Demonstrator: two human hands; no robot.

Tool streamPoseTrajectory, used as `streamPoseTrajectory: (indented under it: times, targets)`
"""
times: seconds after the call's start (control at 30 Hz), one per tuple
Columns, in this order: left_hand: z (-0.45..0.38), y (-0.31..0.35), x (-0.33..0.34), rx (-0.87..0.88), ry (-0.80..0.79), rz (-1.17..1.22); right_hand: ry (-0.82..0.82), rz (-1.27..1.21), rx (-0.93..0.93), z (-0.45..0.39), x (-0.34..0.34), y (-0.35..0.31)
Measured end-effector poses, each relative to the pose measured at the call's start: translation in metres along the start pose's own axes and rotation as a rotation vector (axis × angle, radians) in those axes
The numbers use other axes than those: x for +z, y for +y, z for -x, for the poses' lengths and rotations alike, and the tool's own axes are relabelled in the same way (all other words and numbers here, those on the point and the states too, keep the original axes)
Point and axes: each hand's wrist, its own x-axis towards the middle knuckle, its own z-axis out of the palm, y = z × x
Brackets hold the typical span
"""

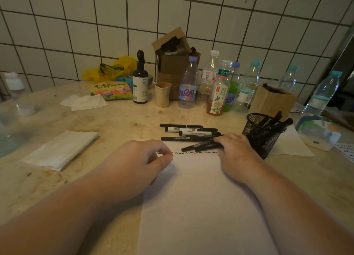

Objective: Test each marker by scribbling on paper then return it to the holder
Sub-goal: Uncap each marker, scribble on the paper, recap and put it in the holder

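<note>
White paper sheet (pixel 201 207) bare below its row of black scribbles (pixel 193 152); loose black markers (pixel 189 134) crowd its far edge. Right hand (pixel 237 155) fingers rest on nearest markers, grip unclear; left hand (pixel 141 163) loosely curled, empty. Black mesh holder (pixel 262 138), markers inside, just right; bottles (pixel 220 86) behind.

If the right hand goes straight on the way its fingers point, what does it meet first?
The right hand already reaches the loose markers lying at the paper's far edge; it would likely push into them first.

plastic bottles (pixel 188 86) (mostly empty), spray bottle (pixel 140 80), tissues (pixel 59 149)
</note>
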Motion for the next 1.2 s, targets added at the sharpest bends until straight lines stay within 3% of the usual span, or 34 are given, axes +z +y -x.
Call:
streamPoseTrajectory:
  times: [0.43,0.57,0.67,0.77,1.07,1.2]
  targets:
    - [0.000,-0.001,-0.001,-0.014,0.012,-0.001,0.104,-0.130,-0.082,0.004,-0.003,-0.002]
    - [-0.001,-0.003,-0.002,-0.014,0.019,-0.017,0.134,-0.661,-0.089,0.012,-0.016,-0.010]
    - [-0.002,-0.003,-0.001,-0.023,0.018,-0.006,-0.056,-1.173,-0.093,0.018,-0.024,-0.016]
    - [-0.002,0.000,-0.002,-0.016,-0.011,0.013,-0.251,-1.410,-0.130,0.022,-0.026,-0.021]
    - [0.001,0.011,0.001,0.039,-0.150,-0.017,-0.361,-1.319,-0.287,0.041,-0.025,-0.039]
    - [0.005,0.013,0.000,0.131,-0.249,-0.161,-0.373,-1.275,-0.313,0.040,-0.026,-0.040]
